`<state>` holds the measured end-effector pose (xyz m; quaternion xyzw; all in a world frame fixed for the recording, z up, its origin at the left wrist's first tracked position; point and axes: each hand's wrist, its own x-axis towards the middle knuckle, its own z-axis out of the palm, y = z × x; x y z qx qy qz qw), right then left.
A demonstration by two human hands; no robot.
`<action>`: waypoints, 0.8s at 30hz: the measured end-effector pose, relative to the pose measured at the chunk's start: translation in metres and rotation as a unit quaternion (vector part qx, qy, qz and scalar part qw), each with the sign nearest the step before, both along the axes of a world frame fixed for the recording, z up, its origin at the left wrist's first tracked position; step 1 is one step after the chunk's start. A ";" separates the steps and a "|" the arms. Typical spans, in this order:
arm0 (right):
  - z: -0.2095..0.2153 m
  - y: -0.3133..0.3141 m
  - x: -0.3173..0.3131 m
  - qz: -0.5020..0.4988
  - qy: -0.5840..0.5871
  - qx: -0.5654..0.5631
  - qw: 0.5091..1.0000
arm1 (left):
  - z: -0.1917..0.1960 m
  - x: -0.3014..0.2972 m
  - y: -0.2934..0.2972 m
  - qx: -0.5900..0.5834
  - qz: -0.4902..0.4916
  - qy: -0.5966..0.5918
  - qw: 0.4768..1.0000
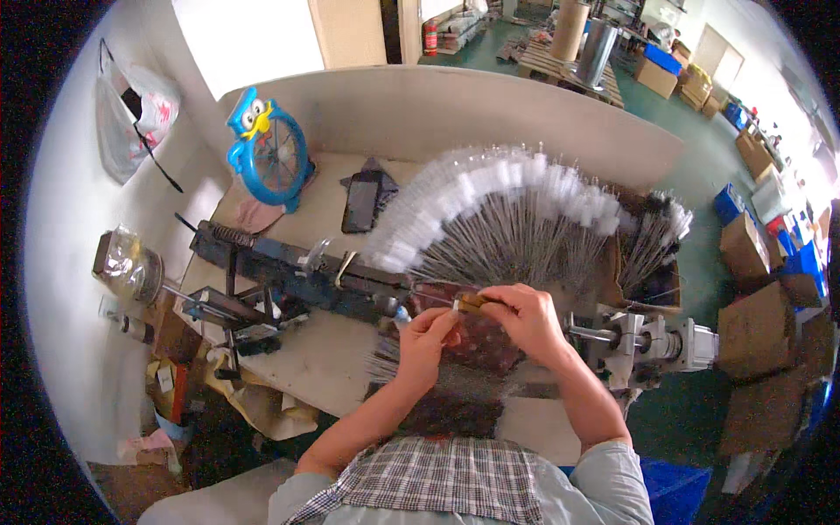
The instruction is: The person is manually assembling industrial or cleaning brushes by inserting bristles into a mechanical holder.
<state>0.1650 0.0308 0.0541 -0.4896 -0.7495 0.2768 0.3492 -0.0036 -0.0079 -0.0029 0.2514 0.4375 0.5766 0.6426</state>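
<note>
My two hands meet over the middle of the table, fingertips almost touching. In my right hand (532, 325) a small brownish-gold piece (471, 303) is pinched between thumb and fingers; its exact kind is unclear. My left hand (422, 352) is closed in a pinch at the near end of that piece, where a small white bit (456, 305) shows. What the left fingers hold is mostly hidden. Just beyond them spreads a large fan of wire-stemmed brushes (516, 214) with white bristle tips. A dark reddish surface (481, 346) lies under my hands.
A long dark metal machine bar (297, 267) runs along the left. At the right stands a metal shaft unit (643, 343). Behind it, a cardboard box (652, 296) holds more wire brushes. A phone (360, 201) and a blue duck-shaped fan (269, 157) stand at the back left.
</note>
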 end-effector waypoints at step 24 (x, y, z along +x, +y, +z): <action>-0.016 0.024 -0.050 0.032 -0.108 0.134 0.985 | 0.007 -0.005 0.007 -0.054 0.076 -0.079 0.993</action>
